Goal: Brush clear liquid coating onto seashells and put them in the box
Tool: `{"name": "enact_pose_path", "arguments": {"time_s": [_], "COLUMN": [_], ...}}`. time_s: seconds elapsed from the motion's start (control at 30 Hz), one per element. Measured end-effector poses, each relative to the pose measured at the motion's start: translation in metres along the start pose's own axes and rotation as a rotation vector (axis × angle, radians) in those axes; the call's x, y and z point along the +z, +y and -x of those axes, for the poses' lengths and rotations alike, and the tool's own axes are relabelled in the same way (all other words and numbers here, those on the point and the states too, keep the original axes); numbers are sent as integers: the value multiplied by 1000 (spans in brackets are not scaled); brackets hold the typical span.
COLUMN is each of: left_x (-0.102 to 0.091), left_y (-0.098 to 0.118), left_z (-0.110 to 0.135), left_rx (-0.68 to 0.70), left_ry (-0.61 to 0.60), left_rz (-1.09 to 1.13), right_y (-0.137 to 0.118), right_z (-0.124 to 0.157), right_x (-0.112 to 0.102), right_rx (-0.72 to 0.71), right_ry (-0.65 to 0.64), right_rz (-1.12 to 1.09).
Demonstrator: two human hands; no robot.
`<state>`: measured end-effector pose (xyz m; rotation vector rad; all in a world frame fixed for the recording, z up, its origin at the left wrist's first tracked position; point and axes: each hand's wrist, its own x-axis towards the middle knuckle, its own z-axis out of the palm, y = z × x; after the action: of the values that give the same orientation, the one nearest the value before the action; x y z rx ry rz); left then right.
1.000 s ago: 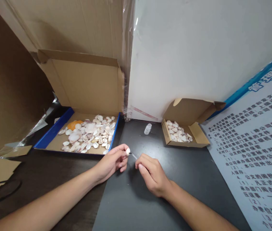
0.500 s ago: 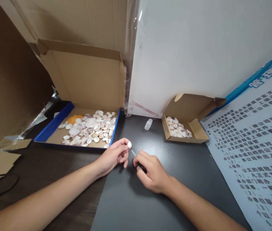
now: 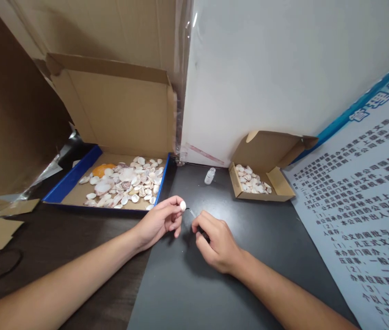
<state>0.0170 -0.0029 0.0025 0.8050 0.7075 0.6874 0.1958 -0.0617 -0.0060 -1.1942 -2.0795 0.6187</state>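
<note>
My left hand point(image 3: 161, 219) is closed, pinching a small white seashell point(image 3: 183, 206) between thumb and forefinger above the dark mat. In my right hand point(image 3: 216, 242), fingers curled, is a slim tool point(image 3: 193, 213) with a pale, see-through shaft and a thin dark tip. The tip points at the shell, with a small gap that I can barely make out. My fingers hide the rest of the tool. Behind my hands, a small clear vial point(image 3: 210, 176) stands on the mat.
Left of my hands, a blue-edged cardboard box point(image 3: 72, 176) holds many shells and an orange scallop shell point(image 3: 102, 170). A smaller cardboard box point(image 3: 263, 196) at the right holds more shells. A printed sheet point(image 3: 362, 192) lines the right side; a white panel point(image 3: 249, 68) stands behind.
The tool's tip has drawn slightly away from the shell, and its dark end now shows more. The whole view has shifted a little; both hands keep their grips.
</note>
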Motion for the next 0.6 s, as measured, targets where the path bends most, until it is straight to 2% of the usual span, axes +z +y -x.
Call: {"name": "enact_pose_path", "arguments": {"time_s": [0.2,0.6], "left_x": [0,0], "left_y": [1,-2], "left_z": [1,0], "left_rx": [-22,-11], "left_ry": [-13,-63], "left_rz": [-19,-32], "right_y": [4,5], "right_z": [-1,1], "right_x": [1,0], "right_rx": [-66,-72], "right_ry": [-53,-95], "right_rz": [-23,-39]}}
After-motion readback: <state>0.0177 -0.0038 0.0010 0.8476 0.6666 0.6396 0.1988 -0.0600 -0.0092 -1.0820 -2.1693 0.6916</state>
